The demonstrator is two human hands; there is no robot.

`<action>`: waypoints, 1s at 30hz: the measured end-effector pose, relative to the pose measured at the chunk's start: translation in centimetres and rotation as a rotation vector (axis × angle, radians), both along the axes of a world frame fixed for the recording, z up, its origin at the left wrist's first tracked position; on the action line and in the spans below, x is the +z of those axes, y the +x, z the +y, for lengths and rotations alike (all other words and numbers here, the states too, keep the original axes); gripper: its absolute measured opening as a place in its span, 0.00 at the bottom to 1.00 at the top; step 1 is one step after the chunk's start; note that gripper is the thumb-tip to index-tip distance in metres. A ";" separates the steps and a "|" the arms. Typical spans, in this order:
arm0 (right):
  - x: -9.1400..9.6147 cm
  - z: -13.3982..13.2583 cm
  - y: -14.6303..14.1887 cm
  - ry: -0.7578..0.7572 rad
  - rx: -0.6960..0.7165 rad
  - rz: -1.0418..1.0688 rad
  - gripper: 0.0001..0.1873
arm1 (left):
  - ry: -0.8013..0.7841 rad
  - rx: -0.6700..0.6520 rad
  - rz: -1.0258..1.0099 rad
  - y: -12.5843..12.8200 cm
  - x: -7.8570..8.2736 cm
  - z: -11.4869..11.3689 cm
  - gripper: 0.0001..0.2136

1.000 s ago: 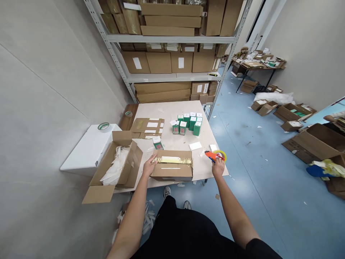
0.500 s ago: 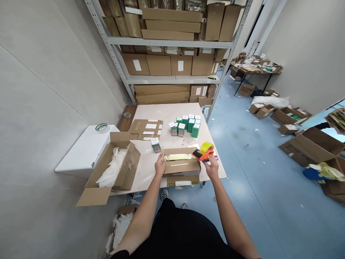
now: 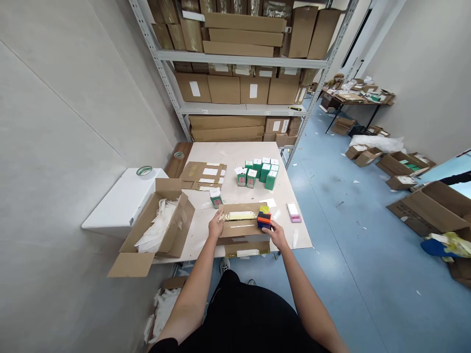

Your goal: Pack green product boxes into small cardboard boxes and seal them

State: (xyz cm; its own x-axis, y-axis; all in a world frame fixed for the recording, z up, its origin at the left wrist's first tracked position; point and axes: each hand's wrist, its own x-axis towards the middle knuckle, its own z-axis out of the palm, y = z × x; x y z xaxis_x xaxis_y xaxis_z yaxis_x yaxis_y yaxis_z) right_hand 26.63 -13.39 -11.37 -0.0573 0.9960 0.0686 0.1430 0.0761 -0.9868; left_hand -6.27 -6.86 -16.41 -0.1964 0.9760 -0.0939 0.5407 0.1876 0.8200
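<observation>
We clasp carton (image 3: 238,228) by left end with left hand (image 3: 215,226); right hand (image 3: 276,235), fingers closed on tape dispenser (image 3: 264,220) (orange and navy), at carton's right end.

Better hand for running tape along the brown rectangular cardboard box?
Probably the right hand: it holds the orange-and-blue tape dispenser at the right end of the brown rectangular cardboard box. The left hand has no dispenser and is at the left end.
</observation>
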 end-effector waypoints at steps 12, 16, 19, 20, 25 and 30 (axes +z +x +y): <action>-5.6 0.0 -2.4 -0.106 0.096 0.064 0.25 | 0.014 0.050 -0.004 -1.2 -3.5 -2.0 0.24; -4.5 0.7 -2.3 -0.059 0.118 -0.027 0.24 | 0.014 0.027 0.015 0.2 -2.9 -1.8 0.24; -4.3 0.9 -2.2 -0.053 0.142 -0.056 0.23 | 0.031 0.089 0.090 0.7 -1.7 -1.6 0.24; -4.4 0.9 -2.2 -0.052 0.144 -0.062 0.22 | 0.048 0.092 0.105 0.9 -1.1 -1.4 0.25; -4.9 0.7 -2.0 -0.060 0.138 -0.039 0.21 | 0.143 -0.191 0.037 3.0 2.3 0.7 0.33; -5.2 0.9 -1.9 -0.052 0.140 -0.062 0.23 | 0.180 -0.469 -0.105 5.5 5.5 3.1 0.39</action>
